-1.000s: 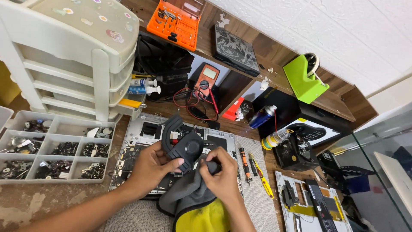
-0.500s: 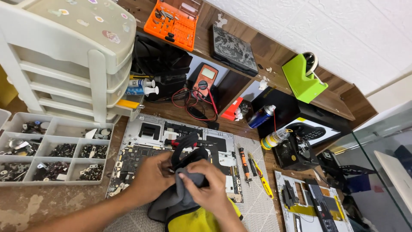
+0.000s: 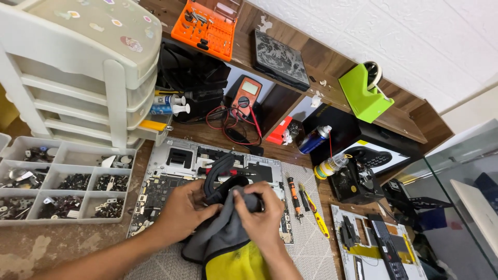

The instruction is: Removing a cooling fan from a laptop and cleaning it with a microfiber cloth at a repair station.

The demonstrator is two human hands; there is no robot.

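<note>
While my left hand [image 3: 182, 211] cups the black part [image 3: 222, 179] from the side, my right hand [image 3: 261, 213] pinches the grey and yellow cloth [image 3: 228, 248] against it, above the opened laptop base [image 3: 171, 171]. Behind, I see a blue spray can [image 3: 313, 140], a yellow-labelled bottle [image 3: 329, 166] and an orange tool case [image 3: 208, 23].

Both hands [image 3: 223, 210] rub a black part [image 3: 220, 176] with a grey cloth [image 3: 220, 236].

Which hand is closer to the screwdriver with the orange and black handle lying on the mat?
Right. The right hand works the grey cloth just left of the screwdriver. The left hand is farther off, on the far side of the cloth and the black part.
</note>
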